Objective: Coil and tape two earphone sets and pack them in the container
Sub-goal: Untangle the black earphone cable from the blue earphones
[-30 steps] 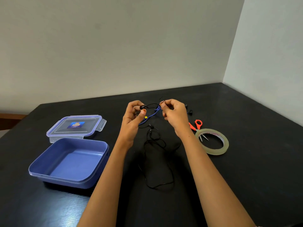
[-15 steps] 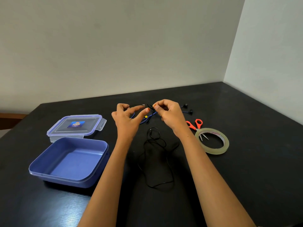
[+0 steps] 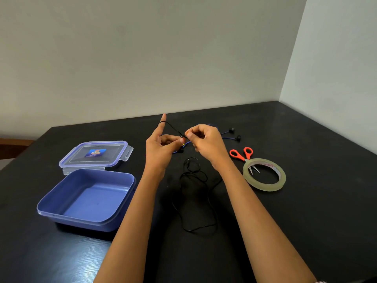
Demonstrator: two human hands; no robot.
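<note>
The black counter (image 3: 306, 211) carries the open blue container (image 3: 130, 181), with its lid (image 3: 95, 154) just behind. To the right of the container my left hand (image 3: 161, 148) holds the black earphone cord (image 3: 190, 230) looped over its straight index finger, and my right hand (image 3: 206, 142) pinches this cord with its fingers. Further right of the container lie the tape roll (image 3: 263, 185), the scissors (image 3: 240, 155) and the blue earphones (image 3: 231, 130).

Two earphone sets (image 3: 231, 130), one container (image 3: 81, 221), one lid (image 3: 95, 154), one scissors (image 3: 236, 154), one tape roll (image 3: 264, 184).
</note>
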